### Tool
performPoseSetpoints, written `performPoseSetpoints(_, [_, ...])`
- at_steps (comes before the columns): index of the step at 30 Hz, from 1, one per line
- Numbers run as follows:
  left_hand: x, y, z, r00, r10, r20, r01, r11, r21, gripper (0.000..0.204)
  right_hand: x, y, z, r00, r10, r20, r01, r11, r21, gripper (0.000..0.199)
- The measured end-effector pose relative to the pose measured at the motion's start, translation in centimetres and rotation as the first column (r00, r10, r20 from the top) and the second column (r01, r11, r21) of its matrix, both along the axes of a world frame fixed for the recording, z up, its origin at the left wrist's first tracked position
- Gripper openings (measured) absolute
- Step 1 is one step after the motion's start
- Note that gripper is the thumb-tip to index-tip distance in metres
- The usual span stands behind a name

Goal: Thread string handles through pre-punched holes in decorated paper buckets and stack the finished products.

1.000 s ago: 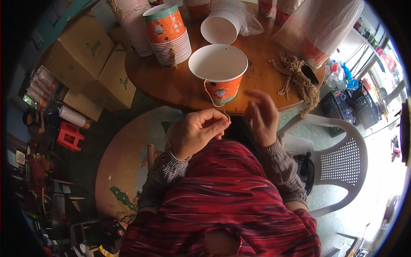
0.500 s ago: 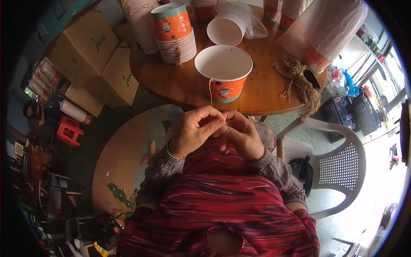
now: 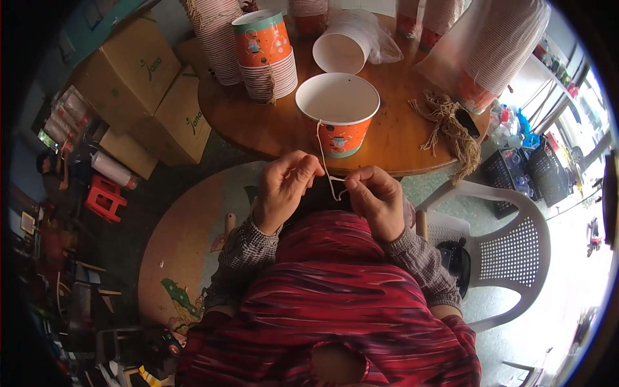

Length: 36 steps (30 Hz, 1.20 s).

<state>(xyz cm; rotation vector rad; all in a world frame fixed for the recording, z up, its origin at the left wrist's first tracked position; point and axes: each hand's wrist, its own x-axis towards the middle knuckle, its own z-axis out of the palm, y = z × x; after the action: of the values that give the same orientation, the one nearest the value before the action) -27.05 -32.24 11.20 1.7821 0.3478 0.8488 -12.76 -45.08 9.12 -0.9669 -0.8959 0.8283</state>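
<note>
An orange paper bucket with a white inside and a teal base band stands upright at the table's near edge. A beige string hangs from its rim, down the front, into a small loop between my hands. My right hand pinches the string near its end, thumb against forefinger. My left hand has its fingers closed together, tips right beside the hanging string; whether they grip any of it is hard to see. Both hands hover in front of the table, above my lap.
Behind stand a bucket stack, a bucket lying on its side and plastic-wrapped stacks. A bundle of strings drapes over the wooden table's right edge. A white plastic chair is at right, cardboard boxes at left.
My hands were together at the string and have drawn apart, the left one moving left and the right one right. A loop of string now shows between them.
</note>
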Motion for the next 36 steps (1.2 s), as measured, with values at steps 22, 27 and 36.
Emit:
performPoseSetpoints(22, [1.4,-1.9,-0.5,0.989,0.129,0.07,-0.147,0.861,0.487,0.011,0.0,0.4,-0.8,0.995,-0.032,0.092,0.033,0.999,-0.013,0.005])
performPoseSetpoints(27, [1.3,-1.7,-0.5,0.993,0.092,0.071,-0.115,0.847,0.52,0.009,0.1,0.4,-0.8,0.997,-0.033,0.074,0.033,0.999,-0.007,0.007])
performPoseSetpoints(36, [1.4,-2.0,-0.3,0.994,0.072,0.085,-0.107,0.838,0.534,0.011,0.4,0.4,-1.2,0.991,-0.07,0.116,0.073,0.997,-0.026,0.005])
